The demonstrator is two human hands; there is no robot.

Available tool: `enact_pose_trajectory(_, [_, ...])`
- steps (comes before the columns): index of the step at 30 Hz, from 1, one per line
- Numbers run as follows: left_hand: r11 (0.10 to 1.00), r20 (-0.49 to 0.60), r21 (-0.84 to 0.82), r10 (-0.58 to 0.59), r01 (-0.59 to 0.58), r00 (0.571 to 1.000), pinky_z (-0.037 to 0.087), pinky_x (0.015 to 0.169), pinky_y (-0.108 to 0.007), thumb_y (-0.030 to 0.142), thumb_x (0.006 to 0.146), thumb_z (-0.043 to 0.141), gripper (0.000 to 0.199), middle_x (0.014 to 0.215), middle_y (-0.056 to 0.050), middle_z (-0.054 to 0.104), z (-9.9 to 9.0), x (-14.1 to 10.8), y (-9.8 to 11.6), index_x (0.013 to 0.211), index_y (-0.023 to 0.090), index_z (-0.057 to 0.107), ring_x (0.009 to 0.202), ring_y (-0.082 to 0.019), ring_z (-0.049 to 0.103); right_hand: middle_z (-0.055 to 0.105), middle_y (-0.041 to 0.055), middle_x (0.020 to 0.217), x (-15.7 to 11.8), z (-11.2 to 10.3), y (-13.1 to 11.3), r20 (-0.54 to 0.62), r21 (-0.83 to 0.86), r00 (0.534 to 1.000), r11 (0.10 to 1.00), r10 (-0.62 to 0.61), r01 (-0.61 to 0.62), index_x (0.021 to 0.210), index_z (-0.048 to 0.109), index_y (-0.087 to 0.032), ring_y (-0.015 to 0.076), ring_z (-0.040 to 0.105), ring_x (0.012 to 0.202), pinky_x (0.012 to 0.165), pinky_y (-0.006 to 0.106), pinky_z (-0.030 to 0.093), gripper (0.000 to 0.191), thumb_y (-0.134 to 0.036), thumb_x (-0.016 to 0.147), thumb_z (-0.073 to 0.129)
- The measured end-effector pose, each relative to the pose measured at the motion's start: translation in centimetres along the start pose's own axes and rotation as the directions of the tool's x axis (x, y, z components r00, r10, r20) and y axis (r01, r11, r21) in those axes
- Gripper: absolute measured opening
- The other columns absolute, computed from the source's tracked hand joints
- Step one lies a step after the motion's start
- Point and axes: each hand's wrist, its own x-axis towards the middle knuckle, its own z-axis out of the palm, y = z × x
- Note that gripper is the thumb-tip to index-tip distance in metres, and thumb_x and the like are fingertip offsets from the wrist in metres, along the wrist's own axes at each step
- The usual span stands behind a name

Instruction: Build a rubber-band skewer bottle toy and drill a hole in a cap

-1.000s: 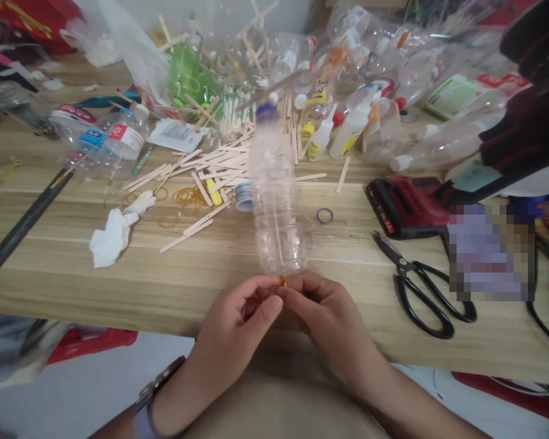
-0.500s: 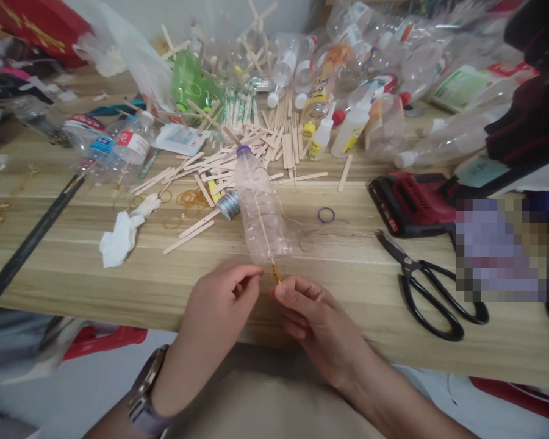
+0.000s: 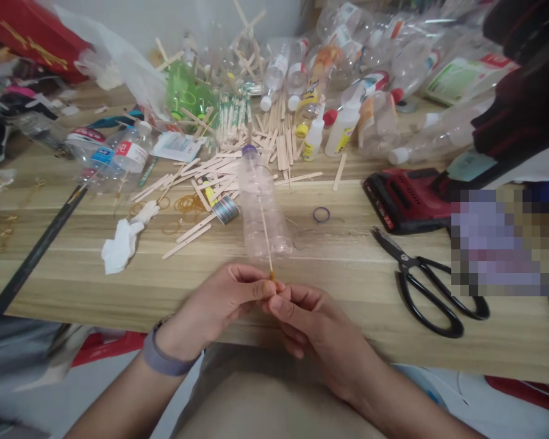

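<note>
Amber rubber winding pinched by both hands below a clear, ribbed plastic bottle

The bottle is pointed base-first toward the person, its purple cap turned away, apparently so that the near end is kept within easy reach. Whether it rests on the wood-grained bench or is held just above cannot be told. A thin, pale wooden stick is seen running along the bottle; inside or outside is unclear. Its near end, where the winding is wrapped, sticks out past the base. The winding is pinched between thumb and fingertips of the left hand; just below, the stick's end seems gripped by the closed thumb and forefinger of the right hand, probably as a steadying hold. A blue-grey spool of thread is left just beside the bottle, and black-handled scissors are laid well to the right, seemingly out of the way.

Compared with half a second earlier, the left fingers, then just apart from the winding, are now closed on it, and most of it is covered.
</note>
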Motion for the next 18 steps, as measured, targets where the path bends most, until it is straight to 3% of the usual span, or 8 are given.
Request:
enact_pose_trajectory(5, [0.986, -0.009, -0.163, -0.015, 0.013, 1.0, 0.019, 0.043, -0.018, 0.043, 0.065, 0.082, 0.034, 0.05, 0.007, 0.045, 1.3, -0.2, -1.2, 0.063, 0.015, 0.062, 0.045, -0.004, 0.029, 0.034, -0.0096, 0.049, 0.2, -0.2, 0.4, 0.065, 0.147, 0.995, 0.985, 0.078, -0.087, 0.072, 0.066, -0.016, 0.0053, 0.019, 0.044, 0.036, 0.014, 0.031, 0.035, -0.046, 0.07, 0.084])
enact_pose_trajectory(9, [0.975, 0.018, -0.221, -0.012, 0.016, 1.0, 0.034, 0.052, -0.017, 0.041, 0.065, 0.083, 0.032, 0.057, 0.006, 0.049, 1.7, -0.5, -1.3, 0.068, 0.015, 0.063, 0.052, -0.005, 0.04, 0.036, -0.0096, 0.054, 0.5, -0.4, 0.5, 0.053, 0.356, 0.989, 0.922, 0.141, -0.15, 0.072, 0.066, -0.015, 0.0026, 0.017, 0.045, 0.037, 0.009, 0.029, 0.031, -0.034, 0.065, 0.089])
enact_pose_trajectory(11, [0.975, 0.003, -0.22, -0.006, 0.007, 1.0, 0.035, 0.052, -0.018, 0.043, 0.065, 0.083, 0.035, 0.056, 0.007, 0.046, 1.9, -0.5, -1.3, 0.069, 0.016, 0.062, 0.052, -0.006, 0.04, 0.036, -0.01, 0.055, 0.6, -0.4, 0.6, 0.008, 0.428, 0.985, 0.89, 0.17, -0.157, 0.071, 0.065, -0.014, 0.0011, 0.016, 0.045, 0.036, 0.008, 0.025, 0.031, -0.025, 0.06, 0.092])
enact_pose_trajectory(15, [0.983, -0.003, -0.184, 0.027, -0.027, 1.0, 0.025, 0.046, -0.017, 0.047, 0.068, 0.079, 0.038, 0.054, 0.008, 0.038, 2.2, -0.4, -1.3, 0.068, 0.016, 0.058, 0.05, -0.005, 0.031, 0.039, -0.0093, 0.056, 0.5, -0.3, 0.9, -0.068, 0.444, 0.985, 0.889, 0.159, -0.113, 0.068, 0.063, -0.014, 0.0012, 0.02, 0.045, 0.035, 0.008, 0.022, 0.031, -0.023, 0.058, 0.091])
enact_pose_trajectory(18, [0.99, -0.044, -0.127, 0.063, -0.068, 0.997, 0.021, 0.044, -0.018, 0.048, 0.073, 0.074, 0.037, 0.054, 0.009, 0.037, 2.3, -0.3, -1.4, 0.07, 0.016, 0.055, 0.049, -0.005, 0.028, 0.039, -0.0095, 0.052, -0.1, -0.3, 1.1, -0.165, 0.333, 0.984, 0.943, 0.069, -0.01, 0.061, 0.057, -0.017, 0.0029, 0.022, 0.044, 0.034, 0.011, 0.023, 0.033, -0.025, 0.057, 0.089])
